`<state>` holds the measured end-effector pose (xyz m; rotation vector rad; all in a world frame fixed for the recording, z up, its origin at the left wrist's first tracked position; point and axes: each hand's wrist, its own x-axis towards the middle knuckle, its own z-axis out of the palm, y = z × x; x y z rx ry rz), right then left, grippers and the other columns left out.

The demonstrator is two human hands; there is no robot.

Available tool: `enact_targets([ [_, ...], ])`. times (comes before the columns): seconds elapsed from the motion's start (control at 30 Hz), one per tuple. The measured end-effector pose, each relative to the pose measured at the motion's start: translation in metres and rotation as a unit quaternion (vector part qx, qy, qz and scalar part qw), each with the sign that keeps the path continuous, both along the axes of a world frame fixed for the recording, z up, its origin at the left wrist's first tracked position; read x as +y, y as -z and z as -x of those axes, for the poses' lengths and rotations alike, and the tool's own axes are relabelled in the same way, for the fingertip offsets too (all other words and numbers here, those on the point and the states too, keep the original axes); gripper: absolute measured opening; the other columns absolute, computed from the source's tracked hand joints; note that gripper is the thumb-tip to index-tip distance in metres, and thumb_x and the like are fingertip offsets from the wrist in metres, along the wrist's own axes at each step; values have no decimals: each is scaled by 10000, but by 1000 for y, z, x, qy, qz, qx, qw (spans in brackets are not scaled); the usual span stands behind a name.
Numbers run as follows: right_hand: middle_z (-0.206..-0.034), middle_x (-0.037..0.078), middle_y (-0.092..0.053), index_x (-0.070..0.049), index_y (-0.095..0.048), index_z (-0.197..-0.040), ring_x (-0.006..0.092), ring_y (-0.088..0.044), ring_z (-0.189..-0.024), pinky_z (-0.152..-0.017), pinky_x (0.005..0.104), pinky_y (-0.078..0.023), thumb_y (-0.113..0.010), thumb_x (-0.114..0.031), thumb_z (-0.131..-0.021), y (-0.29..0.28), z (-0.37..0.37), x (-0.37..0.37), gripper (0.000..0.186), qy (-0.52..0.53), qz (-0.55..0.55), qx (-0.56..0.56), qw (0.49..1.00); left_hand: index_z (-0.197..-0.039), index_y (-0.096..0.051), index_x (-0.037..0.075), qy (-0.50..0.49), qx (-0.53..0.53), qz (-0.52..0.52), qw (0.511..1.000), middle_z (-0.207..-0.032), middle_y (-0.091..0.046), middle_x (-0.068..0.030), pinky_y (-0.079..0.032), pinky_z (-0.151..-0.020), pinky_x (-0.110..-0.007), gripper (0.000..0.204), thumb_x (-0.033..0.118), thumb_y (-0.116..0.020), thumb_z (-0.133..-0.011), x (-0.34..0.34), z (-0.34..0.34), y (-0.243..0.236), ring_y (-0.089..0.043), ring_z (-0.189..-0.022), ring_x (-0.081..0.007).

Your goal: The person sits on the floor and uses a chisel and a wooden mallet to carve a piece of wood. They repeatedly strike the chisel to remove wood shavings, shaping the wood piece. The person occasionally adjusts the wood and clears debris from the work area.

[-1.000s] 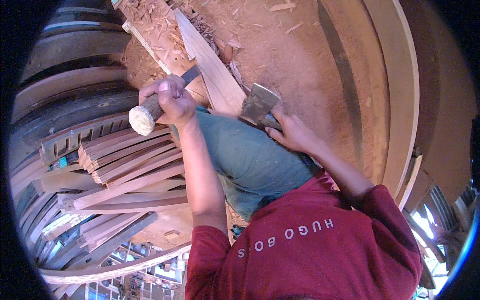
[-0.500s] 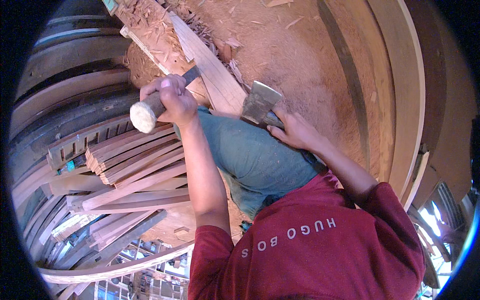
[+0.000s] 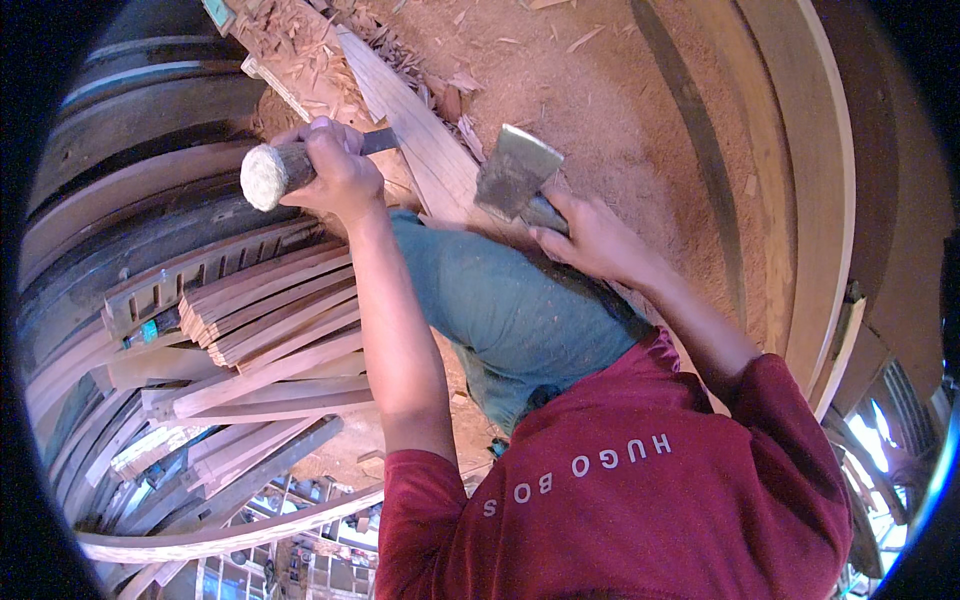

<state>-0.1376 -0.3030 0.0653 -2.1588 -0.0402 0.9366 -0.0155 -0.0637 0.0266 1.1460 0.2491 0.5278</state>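
While its fingers are wrapped tight around a round wooden handle (image 3: 285,168), the left hand (image 3: 335,172) holds that tool level above the left knee, the pale sawn butt of the handle pointing out to the left and a dark metal shank (image 3: 378,141) running from the fist toward a long pale plank (image 3: 415,140). The shank's tip meets the plank's near edge, though the exact point of contact is hidden behind the knuckles. The right hand (image 3: 590,238) is closed around the short haft of a hatchet (image 3: 515,175), gripping just under the head; the broad grey blade stands tilted up, just beside the plank's right edge and apart from the other tool. The plank lies slanted across the teal trouser leg (image 3: 510,310), its far end reaching up to a heap of reddish wood chips (image 3: 300,40). Sawdust-covered ground (image 3: 610,90) spreads to the right, bounded by curved timber beams (image 3: 800,180). To the left, beyond the forearm, a stack of thin wooden slats (image 3: 270,320) rests against dark boards, and a maroon shirt (image 3: 640,490) fills the lower foreground.
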Motion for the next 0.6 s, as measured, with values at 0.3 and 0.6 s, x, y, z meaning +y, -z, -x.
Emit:
enact_targets([
  [0.3, -902, 288, -650, -6, -566, -1183, 462, -647, -869, -739, 506, -509, -655, -329, -914, -38, -77, 5, 429, -6, -45, -246, 968, -1066, -490, 118, -10, 2, -33, 999, -680, -492, -16, -314, -397, -245, 297, -3, -621, -829, 4, -5, 9, -370, -431, -94],
  [0.6, -837, 309, -650, 41, -514, -1093, 486, -658, -831, -706, 511, -532, -628, -215, -911, -168, -154, 33, 334, -86, -160, -261, 948, -1154, -454, 21, -25, 4, -25, 999, -900, -615, -126, -471, -529, -285, 369, -35, -638, -839, 9, -3, 22, -565, -659, -155],
])
